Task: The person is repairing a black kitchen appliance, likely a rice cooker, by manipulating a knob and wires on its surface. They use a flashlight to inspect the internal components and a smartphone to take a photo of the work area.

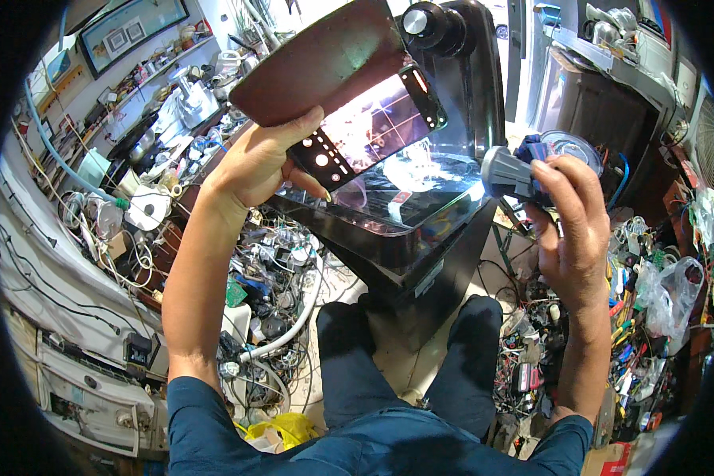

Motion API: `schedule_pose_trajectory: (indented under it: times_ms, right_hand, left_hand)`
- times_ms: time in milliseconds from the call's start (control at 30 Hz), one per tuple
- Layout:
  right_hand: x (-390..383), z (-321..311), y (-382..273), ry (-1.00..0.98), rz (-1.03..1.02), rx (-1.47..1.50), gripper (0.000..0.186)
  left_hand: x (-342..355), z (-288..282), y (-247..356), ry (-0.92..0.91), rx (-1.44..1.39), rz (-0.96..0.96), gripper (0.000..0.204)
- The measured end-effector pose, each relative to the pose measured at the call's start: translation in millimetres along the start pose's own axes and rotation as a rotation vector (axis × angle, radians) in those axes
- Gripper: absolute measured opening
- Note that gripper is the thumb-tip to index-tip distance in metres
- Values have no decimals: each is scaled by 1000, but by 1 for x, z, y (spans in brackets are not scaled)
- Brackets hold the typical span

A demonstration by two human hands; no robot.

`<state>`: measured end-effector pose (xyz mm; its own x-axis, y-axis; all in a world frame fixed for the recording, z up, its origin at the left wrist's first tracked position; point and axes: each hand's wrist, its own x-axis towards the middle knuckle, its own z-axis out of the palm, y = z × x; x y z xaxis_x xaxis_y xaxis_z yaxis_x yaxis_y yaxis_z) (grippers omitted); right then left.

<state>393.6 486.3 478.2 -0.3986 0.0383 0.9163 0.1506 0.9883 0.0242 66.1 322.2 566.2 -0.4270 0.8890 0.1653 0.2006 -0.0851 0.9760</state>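
My left hand (250,163) grips a smartphone (381,127) in a dark brown flip case (325,63), its cover folded up. Camera controls and a grid over a bright picture show on its screen. Held up to the right of the phone, in the fingers of my right hand (571,214), is a grey and dark blue plastic part (509,173) with a wide round grey end. Below and beyond the phone stands a glossy black appliance (432,274) with a silver-faced knob (416,21). A bright patch of light lies on its shiny top.
Heaps of cables and small parts (282,262) cover the floor on the left. On the right lie tools and clutter (627,317) with a clear plastic bag (670,297). A cluttered shelf (159,71) runs along the left wall. A fan (710,143) stands at the right edge.
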Motion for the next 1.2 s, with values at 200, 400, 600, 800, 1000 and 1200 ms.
schedule_pose_trajectory:
  times_ms: [200, 400, 600, 800, 1000, 1200]
  right_hand:
    - [10, 19, 0, 1, -66, -154, 65]
    - [13, 28, 0, -62, -76, -192, 61]
    - [19, 33, -1, -81, -96, -164, 59]
    - [21, 33, -3, -115, -100, -191, 59]
    - [21, 38, 4, -94, -110, -151, 59]
    - [18, 41, 8, -72, -82, -121, 62]
  left_hand:
    - [9, 11, 2, -112, 42, -48, 45]
    - [11, 13, 9, -149, 89, -108, 46]
    - [12, 11, 15, -220, 148, -117, 51]
    - [12, 10, 20, -241, 210, -133, 50]
    - [19, 7, 19, -278, 257, -127, 54]
    - [21, 8, 19, -279, 293, -141, 54]
